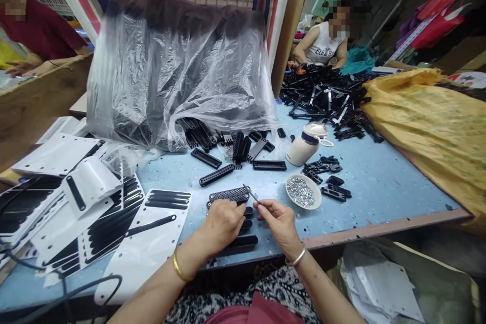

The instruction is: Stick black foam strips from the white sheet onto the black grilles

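Note:
My left hand [226,220], fingers curled down, is closed over a black perforated handle piece [230,194] near the table's front edge. My right hand [279,220] pinches a thin dark metal tool [250,193], whose far tip reaches over the right end of that piece. Whether the tip touches it I cannot tell. Smooth black strips [243,241] lie side by side under and beside my hands, partly hidden by them. To the right of my right hand stands a white bowl [317,201] full of small shiny metal parts [300,190].
Black handle pieces [216,174] spill from a large plastic bag [182,81]. A white bottle [301,149] stands beyond the bowl. White sheets with black strips [152,228] cover the left. Black tools [322,96] are heaped by a yellow sack [429,121]. Two people sit farther back.

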Action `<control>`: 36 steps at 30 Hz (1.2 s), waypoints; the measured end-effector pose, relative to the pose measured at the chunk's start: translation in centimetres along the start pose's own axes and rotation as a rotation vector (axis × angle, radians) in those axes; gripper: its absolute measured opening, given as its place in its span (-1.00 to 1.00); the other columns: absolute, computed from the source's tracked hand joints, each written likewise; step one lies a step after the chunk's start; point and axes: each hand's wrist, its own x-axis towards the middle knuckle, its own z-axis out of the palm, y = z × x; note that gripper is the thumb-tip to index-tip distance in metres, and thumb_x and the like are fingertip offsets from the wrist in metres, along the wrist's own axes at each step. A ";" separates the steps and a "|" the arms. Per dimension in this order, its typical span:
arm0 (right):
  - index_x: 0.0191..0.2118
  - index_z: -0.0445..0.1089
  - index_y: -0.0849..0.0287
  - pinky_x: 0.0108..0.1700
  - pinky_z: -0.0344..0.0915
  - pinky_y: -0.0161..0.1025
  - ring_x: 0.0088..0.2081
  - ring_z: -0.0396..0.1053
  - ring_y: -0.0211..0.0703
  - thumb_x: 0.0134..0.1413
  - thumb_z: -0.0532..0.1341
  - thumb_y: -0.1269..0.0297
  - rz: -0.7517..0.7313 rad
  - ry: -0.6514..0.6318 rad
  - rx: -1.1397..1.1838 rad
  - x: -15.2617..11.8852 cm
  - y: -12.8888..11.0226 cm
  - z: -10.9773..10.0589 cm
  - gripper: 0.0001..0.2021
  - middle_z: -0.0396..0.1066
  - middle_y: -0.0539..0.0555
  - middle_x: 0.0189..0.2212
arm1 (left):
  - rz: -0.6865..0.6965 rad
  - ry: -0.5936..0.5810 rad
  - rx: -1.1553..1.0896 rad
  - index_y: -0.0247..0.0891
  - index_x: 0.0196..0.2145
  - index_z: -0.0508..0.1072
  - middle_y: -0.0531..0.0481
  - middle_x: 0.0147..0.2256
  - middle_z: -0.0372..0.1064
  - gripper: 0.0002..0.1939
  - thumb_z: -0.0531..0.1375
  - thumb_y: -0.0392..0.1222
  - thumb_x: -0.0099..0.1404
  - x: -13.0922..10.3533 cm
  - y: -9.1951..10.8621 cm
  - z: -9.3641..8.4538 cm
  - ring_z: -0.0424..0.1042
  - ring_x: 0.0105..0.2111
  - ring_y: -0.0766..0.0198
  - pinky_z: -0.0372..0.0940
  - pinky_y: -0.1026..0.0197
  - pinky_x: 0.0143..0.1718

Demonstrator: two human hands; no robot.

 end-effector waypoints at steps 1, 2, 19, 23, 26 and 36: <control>-0.34 0.49 0.23 -0.38 0.46 -0.19 -0.36 0.51 -0.05 -0.09 0.34 0.01 -0.009 -0.005 0.021 -0.1 0.3 0.1 -0.66 0.56 0.17 -0.41 | 0.001 -0.024 0.004 -0.27 -0.38 0.43 -0.02 -0.55 0.35 -0.93 0.14 -0.30 0.23 0.1 0.0 0.2 0.35 -0.52 0.18 0.25 0.18 -0.48; -0.33 0.49 0.23 -0.35 0.46 -0.18 -0.35 0.51 -0.06 -0.07 0.34 0.03 -0.016 -0.012 0.041 -0.3 0.5 0.1 -0.68 0.56 0.16 -0.40 | 0.004 -0.039 0.007 -0.28 -0.35 0.44 -0.02 -0.55 0.35 -0.93 0.14 -0.29 0.23 0.1 -0.1 0.4 0.36 -0.52 0.17 0.25 0.18 -0.48; -0.33 0.49 0.22 -0.25 0.45 -0.18 -0.33 0.51 -0.09 -0.03 0.32 0.14 -0.043 -0.045 0.015 -0.8 0.8 0.2 -0.77 0.56 0.14 -0.38 | 0.035 -0.074 -0.151 -0.30 -0.54 0.38 -0.03 -0.64 0.33 -0.79 0.04 -0.46 0.16 0.0 0.2 3.5 0.33 -0.61 0.23 0.21 0.25 -0.53; -0.33 0.49 0.22 -0.27 0.45 -0.19 -0.34 0.52 -0.08 -0.03 0.32 0.13 -0.049 -0.049 -0.002 -0.8 0.7 0.2 -0.76 0.57 0.15 -0.37 | 0.001 -0.048 -0.206 -0.27 -0.61 0.33 -0.01 -0.66 0.29 -0.75 0.03 -0.45 0.15 0.0 0.2 3.8 0.32 -0.62 0.26 0.17 0.27 -0.54; -0.34 0.49 0.22 -0.27 0.46 -0.18 -0.34 0.52 -0.08 -0.04 0.32 0.11 -0.047 -0.048 0.003 -0.8 0.5 0.3 -0.75 0.57 0.16 -0.36 | -0.019 -0.036 -0.231 -0.26 -0.61 0.33 0.01 -0.66 0.28 -0.75 0.03 -0.45 0.15 0.1 0.2 3.5 0.30 -0.62 0.28 0.16 0.29 -0.55; -0.34 0.49 0.21 -0.23 0.47 -0.13 -0.32 0.53 -0.06 -0.04 0.32 0.09 -0.038 -0.030 0.030 -0.6 1.2 0.5 -0.74 0.57 0.15 -0.39 | -0.067 -0.055 -0.133 -0.26 -0.44 0.47 0.00 -0.60 0.34 -0.81 0.08 -0.35 0.24 -1.2 -1.3 1.9 0.33 -0.57 0.27 0.19 0.27 -0.49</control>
